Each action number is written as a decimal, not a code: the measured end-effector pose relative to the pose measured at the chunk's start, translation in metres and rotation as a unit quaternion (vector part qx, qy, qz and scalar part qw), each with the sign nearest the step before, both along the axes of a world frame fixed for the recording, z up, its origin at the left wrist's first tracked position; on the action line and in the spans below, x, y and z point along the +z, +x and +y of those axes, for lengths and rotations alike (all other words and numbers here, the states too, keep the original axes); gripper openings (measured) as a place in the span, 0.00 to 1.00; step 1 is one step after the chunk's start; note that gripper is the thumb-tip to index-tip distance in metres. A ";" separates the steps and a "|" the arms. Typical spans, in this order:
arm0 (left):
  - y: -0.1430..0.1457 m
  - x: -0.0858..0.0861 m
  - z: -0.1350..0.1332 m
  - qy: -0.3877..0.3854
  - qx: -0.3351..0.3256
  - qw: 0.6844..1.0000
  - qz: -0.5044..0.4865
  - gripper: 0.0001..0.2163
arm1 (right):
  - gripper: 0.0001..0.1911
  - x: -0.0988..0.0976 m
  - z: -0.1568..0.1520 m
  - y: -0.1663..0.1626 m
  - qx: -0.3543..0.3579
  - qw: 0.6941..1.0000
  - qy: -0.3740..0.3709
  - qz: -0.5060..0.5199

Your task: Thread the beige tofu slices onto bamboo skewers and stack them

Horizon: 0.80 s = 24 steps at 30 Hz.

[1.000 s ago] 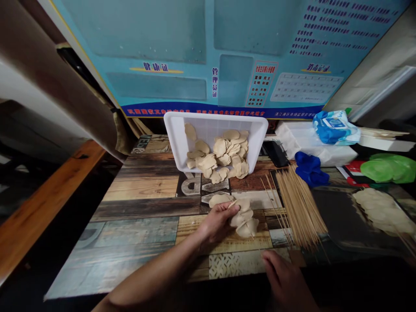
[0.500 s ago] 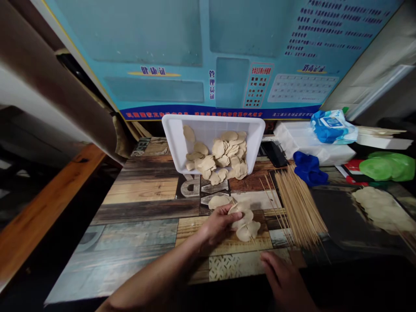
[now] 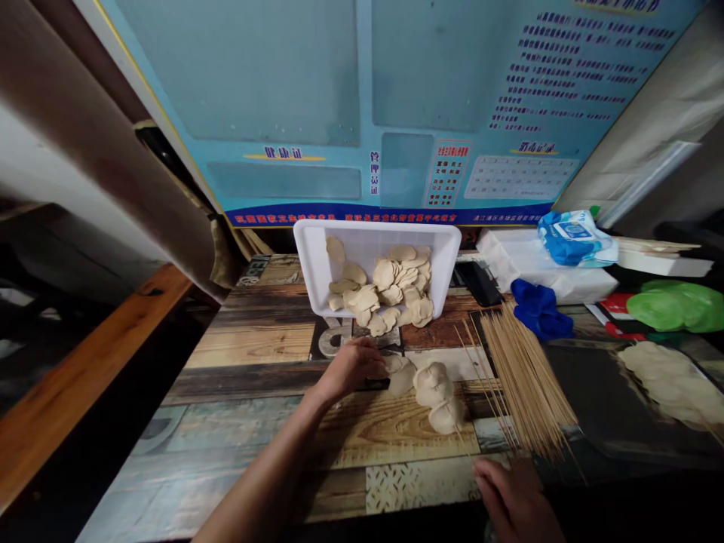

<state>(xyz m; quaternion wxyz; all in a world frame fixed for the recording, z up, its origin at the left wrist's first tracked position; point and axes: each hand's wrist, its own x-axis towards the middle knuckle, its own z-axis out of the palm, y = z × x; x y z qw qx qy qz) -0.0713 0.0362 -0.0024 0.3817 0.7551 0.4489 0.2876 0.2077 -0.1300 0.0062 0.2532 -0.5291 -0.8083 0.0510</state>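
Observation:
My left hand [image 3: 351, 369] is over the table with its fingers closed at the edge of some thin, pale round slices [image 3: 400, 375]; the fingertips are partly hidden. Low on the right, my right hand [image 3: 512, 494] pinches the lower end of a thin bamboo skewer [image 3: 462, 439]. Folded slices [image 3: 434, 385] of the same pale kind are threaded on that skewer, just right of the loose ones. Behind my left hand, a white plastic bin [image 3: 312, 283] lies tipped toward me, with many more slices [image 3: 390, 286] inside and at its lip.
A bundle of bamboo skewers [image 3: 526, 377] lies right of my hands. Beyond it is a dark tray [image 3: 588, 392] with filled skewers [image 3: 667, 385]. A phone [image 3: 480, 283], blue cloth-like item [image 3: 541, 309], wipes pack [image 3: 577, 237] and green bag [image 3: 676, 305] sit behind. A blue board [image 3: 283, 75] stands at the back.
My left hand has let go of the slices on the skewer and moved left to the loose slices. My right hand still holds the skewer, slightly lower and farther right in view.

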 end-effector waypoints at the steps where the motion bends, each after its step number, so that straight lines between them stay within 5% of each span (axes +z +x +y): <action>1: 0.001 0.001 0.000 -0.010 0.007 1.000 -0.017 0.07 | 0.19 0.000 0.000 -0.001 0.007 1.000 0.003 0.004; 7: 0.002 0.006 -0.001 -0.042 0.005 0.998 -0.040 0.06 | 0.18 -0.001 0.003 -0.005 0.011 0.999 -0.025 0.028; 10: 0.004 0.006 0.000 -0.078 0.074 0.989 -0.102 0.07 | 0.19 0.001 0.004 -0.007 0.015 0.999 -0.021 0.023; 13: 0.009 0.005 -0.001 -0.181 0.168 0.935 -0.255 0.09 | 0.18 0.004 0.005 -0.010 0.024 1.000 -0.007 0.019; 17: 0.024 0.007 -0.008 -0.326 0.167 0.825 -0.430 0.13 | 0.17 0.006 0.005 -0.015 0.040 0.999 0.013 0.015; 24: 0.036 0.009 -0.017 -0.363 0.122 0.805 -0.453 0.16 | 0.18 0.002 0.006 -0.014 0.039 0.999 -0.017 0.011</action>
